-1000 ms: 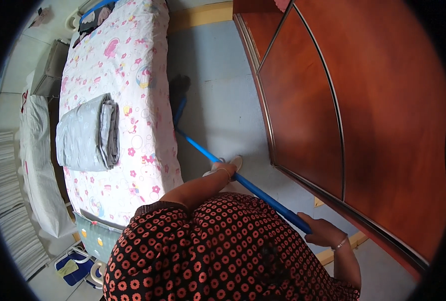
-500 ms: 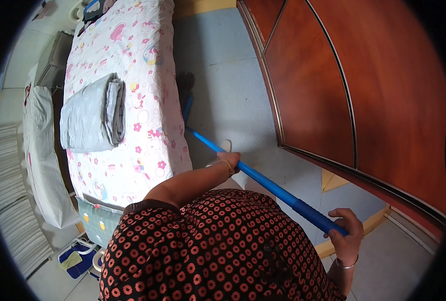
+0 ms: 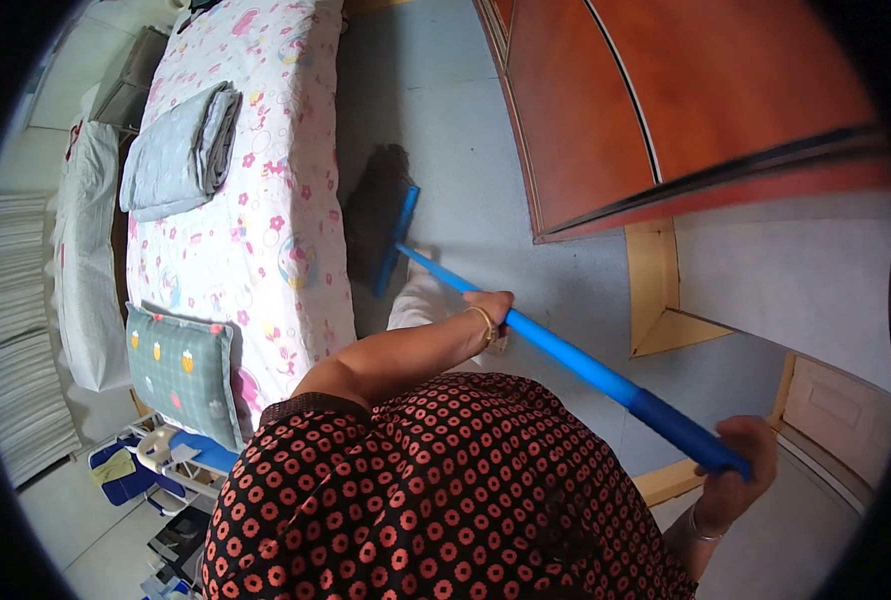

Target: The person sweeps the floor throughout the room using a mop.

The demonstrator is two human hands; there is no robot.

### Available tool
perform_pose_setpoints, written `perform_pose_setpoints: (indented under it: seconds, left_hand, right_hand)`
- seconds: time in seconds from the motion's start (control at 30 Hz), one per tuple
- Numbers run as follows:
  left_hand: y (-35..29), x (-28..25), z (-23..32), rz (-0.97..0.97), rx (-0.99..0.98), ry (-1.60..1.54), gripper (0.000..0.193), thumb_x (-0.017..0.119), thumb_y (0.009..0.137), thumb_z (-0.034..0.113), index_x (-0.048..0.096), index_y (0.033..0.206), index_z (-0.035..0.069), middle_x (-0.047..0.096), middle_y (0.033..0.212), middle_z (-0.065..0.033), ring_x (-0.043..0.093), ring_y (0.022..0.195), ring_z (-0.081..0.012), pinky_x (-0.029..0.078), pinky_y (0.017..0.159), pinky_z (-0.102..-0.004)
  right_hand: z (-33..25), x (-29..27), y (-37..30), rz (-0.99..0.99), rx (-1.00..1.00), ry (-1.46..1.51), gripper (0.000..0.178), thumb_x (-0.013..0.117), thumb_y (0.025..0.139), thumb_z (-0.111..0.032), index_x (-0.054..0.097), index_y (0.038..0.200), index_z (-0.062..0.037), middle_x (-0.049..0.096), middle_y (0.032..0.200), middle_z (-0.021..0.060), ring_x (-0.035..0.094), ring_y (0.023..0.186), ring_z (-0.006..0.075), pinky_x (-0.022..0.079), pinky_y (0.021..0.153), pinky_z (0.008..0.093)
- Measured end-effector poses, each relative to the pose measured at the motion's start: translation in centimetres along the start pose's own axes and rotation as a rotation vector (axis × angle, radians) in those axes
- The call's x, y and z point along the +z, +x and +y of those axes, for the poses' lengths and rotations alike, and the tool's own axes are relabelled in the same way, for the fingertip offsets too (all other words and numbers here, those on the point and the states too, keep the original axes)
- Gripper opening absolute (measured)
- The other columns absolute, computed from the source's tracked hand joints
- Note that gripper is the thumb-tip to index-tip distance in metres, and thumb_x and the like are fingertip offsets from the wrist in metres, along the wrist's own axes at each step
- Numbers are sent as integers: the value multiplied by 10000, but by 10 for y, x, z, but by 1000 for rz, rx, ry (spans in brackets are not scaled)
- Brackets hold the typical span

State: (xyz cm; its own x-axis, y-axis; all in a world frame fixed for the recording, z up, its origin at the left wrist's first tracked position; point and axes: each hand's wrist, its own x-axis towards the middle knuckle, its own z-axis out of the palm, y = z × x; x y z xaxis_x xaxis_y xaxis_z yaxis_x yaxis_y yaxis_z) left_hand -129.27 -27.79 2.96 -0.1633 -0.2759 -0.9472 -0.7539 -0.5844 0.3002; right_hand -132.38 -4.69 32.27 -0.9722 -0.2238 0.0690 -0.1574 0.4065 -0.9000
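Note:
A blue broom (image 3: 565, 355) slants from the floor beside the bed up to the lower right. Its blue crossbar head (image 3: 399, 240) lies on the floor, with dark bristles (image 3: 373, 200) spread out on the bed side. My left hand (image 3: 490, 306) is closed around the middle of the handle, a bracelet on its wrist. At the handle's dark blue grip end, my right hand (image 3: 750, 458) is wrapped round the tip, slightly blurred. Below the broom head, one of my light-coloured legs (image 3: 418, 300) shows.
A bed with a pink-patterned white sheet (image 3: 275, 130) runs along the left, bearing a folded grey quilt (image 3: 177, 155) and a green checked pillow (image 3: 183, 370). Reddish-brown wardrobe doors (image 3: 575, 130) stand on the right. Yellowish trim (image 3: 653, 290) edges the grey floor (image 3: 460, 150).
The broom head has come out from the bed's edge into fuller view. My right hand has moved right and closed further on the grip. The bed and wardrobe have shifted upward in view.

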Motion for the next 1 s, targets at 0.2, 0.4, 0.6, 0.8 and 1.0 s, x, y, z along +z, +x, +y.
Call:
perform_pose_setpoints:
  seconds: [0.2,0.4,0.6,0.8,1.0]
  left_hand:
    - [-73,40,-16,-481,-53,63,230,465,751,243,407,775,22,456,558,-45,450,409,-119,374,321,-241]
    - [-164,-14,36,-628,932,518,352,391,811,385,466,702,59,483,562,-9,493,496,-92,407,439,-219]
    - [-318,-107,54,-261,1891,434,376,389,817,208,387,1108,-31,509,903,-109,500,747,-141,392,721,-258]
    - [-338,-197,-26,-180,1740,-293,232,560,694,43,422,880,35,457,594,-46,440,483,-121,363,443,-226]
    - [-353,-249,-86,-523,1917,-216,265,623,668,81,363,718,80,375,474,2,370,370,-113,292,348,-239]
  right_hand:
    - [31,-33,-1,265,-400,219,525,553,667,-312,395,1032,30,492,770,92,457,712,161,357,646,265]
    - [18,18,18,-12,-351,287,227,522,704,-24,461,922,-8,530,814,90,520,748,144,430,680,259]
    - [-17,178,-7,-170,-739,58,261,633,596,-259,527,730,-62,509,599,92,509,553,262,399,496,350]
    - [49,300,-103,-847,-311,238,120,544,633,-155,476,635,-56,522,617,100,526,619,254,405,568,328]
    - [92,323,-163,-673,-530,25,91,535,595,-115,470,650,-81,509,666,64,506,727,243,402,636,355]
